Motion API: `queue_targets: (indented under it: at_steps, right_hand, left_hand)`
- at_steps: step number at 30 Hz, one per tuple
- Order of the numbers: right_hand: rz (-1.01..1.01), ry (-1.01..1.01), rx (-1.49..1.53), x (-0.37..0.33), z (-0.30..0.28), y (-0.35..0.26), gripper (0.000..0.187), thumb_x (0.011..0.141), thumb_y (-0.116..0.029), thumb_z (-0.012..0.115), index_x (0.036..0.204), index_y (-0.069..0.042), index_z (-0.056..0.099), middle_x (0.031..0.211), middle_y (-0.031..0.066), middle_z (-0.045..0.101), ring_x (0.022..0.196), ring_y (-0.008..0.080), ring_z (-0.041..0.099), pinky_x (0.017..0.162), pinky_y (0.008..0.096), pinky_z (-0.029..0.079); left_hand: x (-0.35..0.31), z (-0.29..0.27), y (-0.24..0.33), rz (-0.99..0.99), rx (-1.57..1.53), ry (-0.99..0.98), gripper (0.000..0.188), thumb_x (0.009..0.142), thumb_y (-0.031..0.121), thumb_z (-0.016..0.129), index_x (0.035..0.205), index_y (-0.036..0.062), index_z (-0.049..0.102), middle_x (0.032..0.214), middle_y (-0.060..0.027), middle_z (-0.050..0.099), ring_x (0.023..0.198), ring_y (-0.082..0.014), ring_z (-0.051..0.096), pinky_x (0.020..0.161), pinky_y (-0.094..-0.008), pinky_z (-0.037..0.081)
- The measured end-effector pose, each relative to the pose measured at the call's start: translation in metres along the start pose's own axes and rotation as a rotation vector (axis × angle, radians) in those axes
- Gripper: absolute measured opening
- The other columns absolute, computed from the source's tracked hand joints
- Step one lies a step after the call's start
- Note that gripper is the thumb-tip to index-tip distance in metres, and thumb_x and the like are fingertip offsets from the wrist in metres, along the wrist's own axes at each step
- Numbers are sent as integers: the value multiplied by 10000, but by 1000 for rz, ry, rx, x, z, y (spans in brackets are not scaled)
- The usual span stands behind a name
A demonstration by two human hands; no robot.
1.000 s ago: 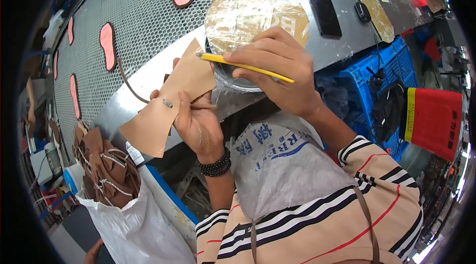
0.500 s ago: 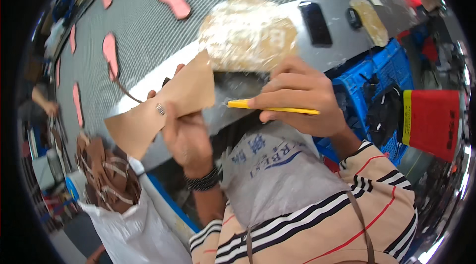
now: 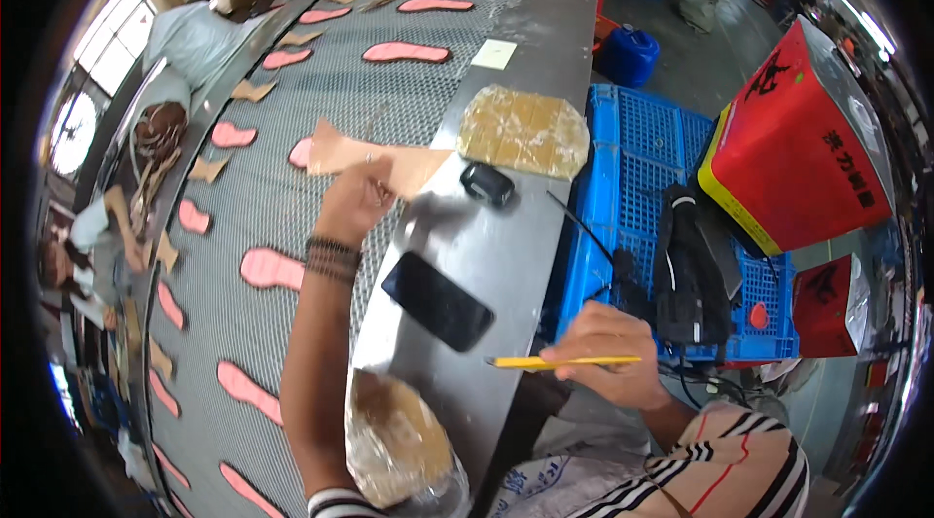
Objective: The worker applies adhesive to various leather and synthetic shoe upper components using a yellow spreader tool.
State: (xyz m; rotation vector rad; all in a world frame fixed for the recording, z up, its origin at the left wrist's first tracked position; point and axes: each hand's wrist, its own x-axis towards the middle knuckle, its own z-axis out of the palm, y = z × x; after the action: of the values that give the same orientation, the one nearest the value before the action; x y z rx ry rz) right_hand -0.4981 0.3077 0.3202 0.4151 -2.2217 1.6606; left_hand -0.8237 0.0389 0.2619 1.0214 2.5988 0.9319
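My left hand point(image 3: 358, 197) is stretched out over the mesh conveyor belt point(image 3: 331, 95), fingers curled at the near edge of a flat tan leather-like piece point(image 3: 341, 152). That piece has flared ends and spans from the belt to the metal edge, partly covering a pink sole-shaped piece point(image 3: 300, 154). In my right hand point(image 3: 613, 353) is a slim yellow stick point(image 3: 520, 362) with a dark tip, pinched like a pen and pointing left. It hovers near the right side of the metal ledge point(image 3: 448, 255).
A phone point(image 3: 438, 300), a small black device point(image 3: 487, 184) and two plastic-wrapped yellowish slabs point(image 3: 525, 132) point(image 3: 394, 440) lie along the ledge. Pink and tan pieces line the belt. Blue crates point(image 3: 647, 143) and red tins point(image 3: 793, 143) stand right. Another person point(image 3: 92, 246) works across the belt.
My view has turned to the right along the belt. My left hand has carried the tan piece from in front of me out over the belt; the right still holds the yellow stick.
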Motion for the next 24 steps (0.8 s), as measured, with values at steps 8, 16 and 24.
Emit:
queue_targets:
  at_steps: [8, 16, 24]
  right_hand:
    - [85, 127, -90, 16, -34, 15, 244, 758, -34, 834, 999, -19, 798, 810, 85, 728, 699, 195, 613, 655, 313, 460]
    - [-6, 0, 175, 5, 22, 6, 159, 788, -26, 789, 945, -5, 791, 760, 88, 691, 676, 204, 576, 627, 307, 436]
    - [-365, -464, 483, -26, 109, -91, 89, 905, -59, 662, 982, -17, 674, 897, 91, 676, 755, 206, 564, 766, 341, 444]
  left_hand:
    - [215, -63, -17, -460, -1454, 559, 598, 928, 254, 672, 1431, 64, 410, 1392, -179, 529, 1276, -369, 533, 1068, -572, 438]
    - [-143, -102, 42, -108, -944, 712, 670, 807, -100, 650, 1441, 32, 477, 1352, -174, 490, 1246, -251, 529, 1015, -374, 495]
    - [-407, 13, 287, -108, -891, 1047, 811, 809, 75, 724, 1523, 33, 342, 1455, -223, 458, 1358, -353, 469, 1051, -537, 515]
